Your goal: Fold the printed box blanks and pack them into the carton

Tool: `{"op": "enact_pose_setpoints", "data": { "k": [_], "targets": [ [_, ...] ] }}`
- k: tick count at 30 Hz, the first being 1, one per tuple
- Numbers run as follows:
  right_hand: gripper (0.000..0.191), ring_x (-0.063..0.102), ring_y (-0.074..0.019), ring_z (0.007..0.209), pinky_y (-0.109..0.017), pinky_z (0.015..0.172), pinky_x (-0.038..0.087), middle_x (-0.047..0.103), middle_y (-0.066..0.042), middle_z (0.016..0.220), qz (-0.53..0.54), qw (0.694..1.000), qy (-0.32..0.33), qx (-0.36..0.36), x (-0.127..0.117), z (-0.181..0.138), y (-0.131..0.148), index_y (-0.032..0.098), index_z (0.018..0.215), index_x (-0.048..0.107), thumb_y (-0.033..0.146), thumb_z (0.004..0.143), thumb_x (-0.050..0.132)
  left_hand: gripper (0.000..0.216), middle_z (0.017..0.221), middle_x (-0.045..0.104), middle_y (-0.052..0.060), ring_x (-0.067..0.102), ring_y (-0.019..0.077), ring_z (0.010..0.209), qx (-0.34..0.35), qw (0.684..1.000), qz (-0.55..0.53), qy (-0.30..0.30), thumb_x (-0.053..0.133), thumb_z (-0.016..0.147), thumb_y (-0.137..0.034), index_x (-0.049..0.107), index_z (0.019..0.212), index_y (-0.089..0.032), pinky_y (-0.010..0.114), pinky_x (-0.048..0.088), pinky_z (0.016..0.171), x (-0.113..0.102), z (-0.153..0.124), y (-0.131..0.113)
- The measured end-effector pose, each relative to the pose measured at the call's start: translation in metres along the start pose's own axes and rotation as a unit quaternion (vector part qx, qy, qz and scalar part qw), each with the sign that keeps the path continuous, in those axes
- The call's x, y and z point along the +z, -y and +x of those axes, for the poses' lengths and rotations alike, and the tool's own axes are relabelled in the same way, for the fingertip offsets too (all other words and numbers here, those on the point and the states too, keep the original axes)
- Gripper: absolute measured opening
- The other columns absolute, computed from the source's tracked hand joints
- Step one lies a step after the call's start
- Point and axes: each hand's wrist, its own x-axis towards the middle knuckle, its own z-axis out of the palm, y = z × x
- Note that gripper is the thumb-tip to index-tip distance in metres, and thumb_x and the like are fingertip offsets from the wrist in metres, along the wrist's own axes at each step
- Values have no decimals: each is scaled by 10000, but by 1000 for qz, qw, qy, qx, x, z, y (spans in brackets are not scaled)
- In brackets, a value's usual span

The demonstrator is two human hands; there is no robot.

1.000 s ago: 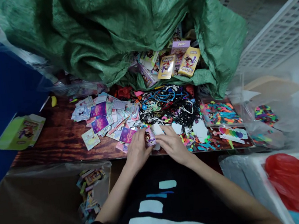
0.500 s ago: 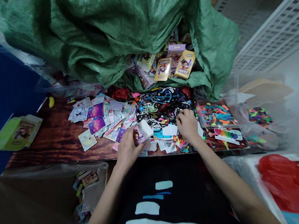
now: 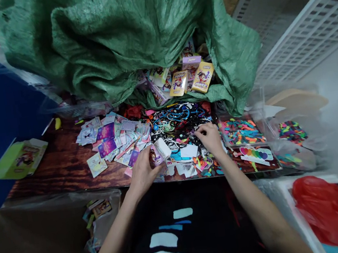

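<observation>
My left hand (image 3: 142, 173) is closed around a small purple cardboard box (image 3: 156, 155) with a cartoon figure; its white flap stands open toward the right. Over a tangled heap of black and coloured cords (image 3: 178, 121), my right hand (image 3: 211, 140) has its thumb and fingertips pinched together. What they hold, if anything, is too small to make out. Printed cards (image 3: 126, 137) lie in a loose pile left of the cords. Below the heap, near the table edge, are white paper pieces (image 3: 188, 152) and small bright-coloured bits (image 3: 204, 164).
A green woven sack (image 3: 131, 35) spills yellow boxes (image 3: 202, 77) and purple ones at the back. On the right are a clear tray of coloured pieces (image 3: 242, 131) and a white plastic basket (image 3: 303, 32). A green-yellow box (image 3: 19, 159) stands at the left.
My right hand has shifted slightly left over the cords, its fingertips now drawn together in a pinch. The left hand keeps the box in about the same place. The whole view has shifted a little.
</observation>
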Motion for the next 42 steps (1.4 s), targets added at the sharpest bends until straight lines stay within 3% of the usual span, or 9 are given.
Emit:
{"op": "enact_pose_setpoints", "data": {
  "k": [3, 7, 10, 13, 18, 25, 36, 39, 42],
  "targets": [
    [135, 582, -205, 798, -375, 794, 446, 664, -31, 792, 203, 975, 15, 85, -24, 8, -3, 215, 638, 646, 317, 680, 724, 706, 1316, 606, 153, 577, 317, 1219, -25, 999, -25, -4, 743, 759, -343, 452, 1375, -156, 438, 464, 1014, -5, 0, 5],
    [226, 571, -141, 681, -247, 548, 402, 669, 11, 734, 403, 888, 85, 204, -56, 14, 12, 219, 710, 661, 326, 586, 818, 723, 1320, 616, 119, 593, 302, 1205, -44, 997, -64, -9, 743, 745, -360, 459, 1387, -188, 419, 477, 1003, -6, 1, 6],
    [275, 590, -121, 679, -195, 469, 377, 695, 20, 769, 495, 827, 129, 233, -69, 15, 29, 229, 760, 650, 266, 564, 840, 742, 1347, 604, 116, 581, 306, 1231, -48, 995, -84, -5, 753, 730, -373, 462, 1388, -194, 425, 462, 1025, -5, 1, 4],
    [286, 602, -102, 680, -182, 499, 444, 709, 32, 805, 531, 807, 140, 217, -74, 20, 37, 238, 784, 634, 233, 585, 839, 750, 1369, 593, 125, 564, 311, 1258, -50, 994, -98, 7, 759, 719, -369, 465, 1385, -190, 435, 440, 1050, -5, 0, 2],
    [303, 580, -79, 632, -164, 478, 443, 676, 52, 776, 532, 815, 147, 176, -82, 40, 44, 244, 830, 618, 226, 620, 835, 746, 1381, 591, 124, 560, 308, 1271, -51, 993, -105, 7, 757, 709, -349, 473, 1380, -190, 429, 442, 1057, -7, -2, 1],
    [282, 625, -147, 712, -243, 503, 442, 676, 25, 787, 475, 864, 148, 82, -101, 67, 83, 275, 962, 650, 287, 704, 761, 741, 1400, 574, 124, 541, 314, 1290, -49, 990, -132, 9, 748, 718, -346, 468, 1388, -200, 448, 423, 1076, -10, -5, 4],
    [267, 687, -157, 773, -269, 631, 527, 743, -16, 833, 360, 928, 100, 3, -80, 63, 88, 213, 911, 688, 291, 680, 798, 715, 1357, 590, 143, 566, 310, 1250, -46, 991, -123, 12, 743, 720, -300, 474, 1368, -167, 438, 442, 1054, -21, -8, 8],
    [255, 695, -175, 835, -290, 673, 545, 734, -18, 856, 357, 929, 92, -15, -82, 61, 92, 218, 933, 685, 260, 700, 781, 715, 1349, 596, 138, 566, 310, 1241, -49, 990, -131, 10, 748, 718, -294, 478, 1370, -179, 458, 435, 1056, -21, -9, 9],
    [263, 682, -159, 751, -258, 577, 509, 727, -30, 847, 376, 921, 103, -7, -85, 61, 96, 203, 928, 680, 258, 693, 785, 745, 1374, 576, 151, 545, 324, 1261, -57, 985, -161, 14, 764, 703, -301, 480, 1379, -169, 476, 421, 1064, -19, -8, 6]
  ]
}}
